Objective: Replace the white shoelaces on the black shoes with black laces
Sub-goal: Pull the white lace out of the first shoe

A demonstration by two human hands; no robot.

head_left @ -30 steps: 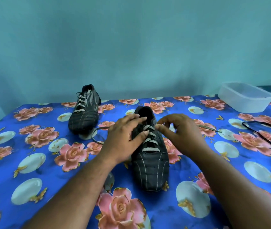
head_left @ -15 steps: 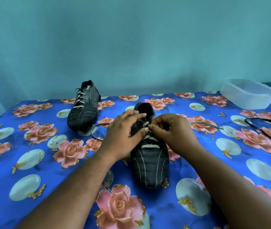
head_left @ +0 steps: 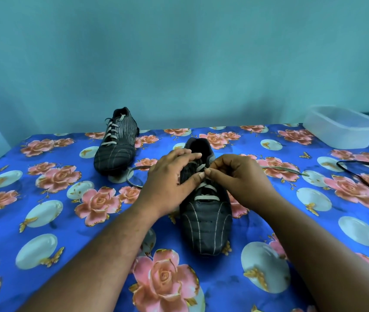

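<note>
A black striped shoe [head_left: 206,226] lies in the middle of the table, toe towards me, with a white lace [head_left: 206,197] crossing its lower eyelets. My left hand [head_left: 170,183] grips the shoe's left side, thumb across the tongue. My right hand [head_left: 237,179] pinches a strand of the white lace at the upper eyelets. Loose lace ends trail out to the left [head_left: 134,180] and right [head_left: 284,170] of the shoe. A second black shoe [head_left: 115,146], fully laced in white, stands at the back left. Black laces [head_left: 365,174] lie at the right edge.
A clear plastic tub [head_left: 343,127] sits at the back right corner. The table wears a blue cloth [head_left: 44,221] with pink roses. A teal wall rises right behind the table.
My right hand has closed in on the upper eyelets and taken a tighter pinch on the lace. My left hand keeps its hold on the shoe.
</note>
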